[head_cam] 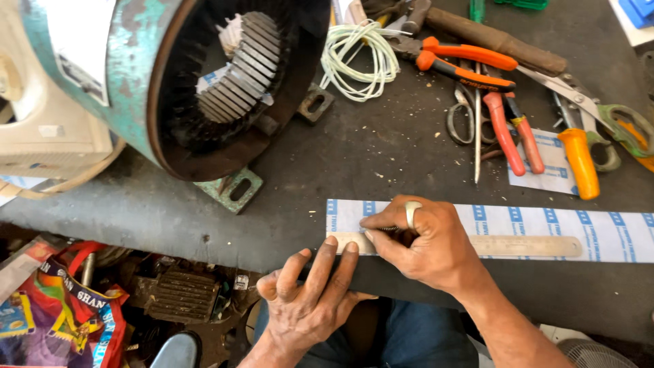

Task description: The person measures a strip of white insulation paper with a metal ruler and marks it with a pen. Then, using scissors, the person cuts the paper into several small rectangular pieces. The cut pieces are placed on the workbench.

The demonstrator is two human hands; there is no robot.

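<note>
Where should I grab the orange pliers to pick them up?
Probably by the two orange handles of the orange pliers, coming from above. The handles lie flat on the dark table, slightly spread, while the metal jaw end is near the white cord coil.

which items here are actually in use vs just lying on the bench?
In use:
- paper strip, white with blue marks
- steel ruler lying on it
- left hand pressing the ruler's end
- right hand on the strip

Lying about:
- motor housing
- cord coil
- orange pliers
- scissors
- snips
</note>
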